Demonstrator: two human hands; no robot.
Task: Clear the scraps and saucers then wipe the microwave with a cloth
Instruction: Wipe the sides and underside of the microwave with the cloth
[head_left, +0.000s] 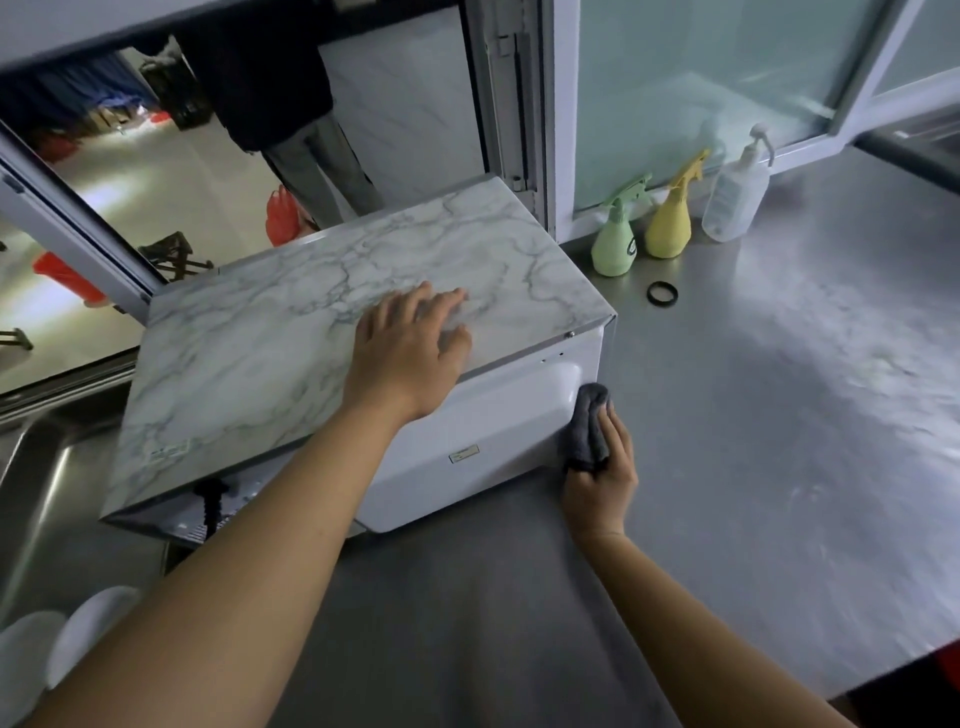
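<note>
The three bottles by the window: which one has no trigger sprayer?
The clear bottle, rightmost of the three. It has a pump head on top, while the green spray bottle and the yellow spray bottle beside it both carry trigger sprayers.

The top of the microwave (311, 332) is covered in a white marble pattern veined with grey, while its side panel is plain white. A dark grey cloth (587, 431) is seen against that white side. The counter (779, 415) is brushed silver-grey metal. Three bottles are coloured differently: a pale green spray bottle (615, 239), a yellow spray bottle (670, 221) and a clear pump bottle (735, 192). A black ring (662, 293) is seen nearby.
</note>
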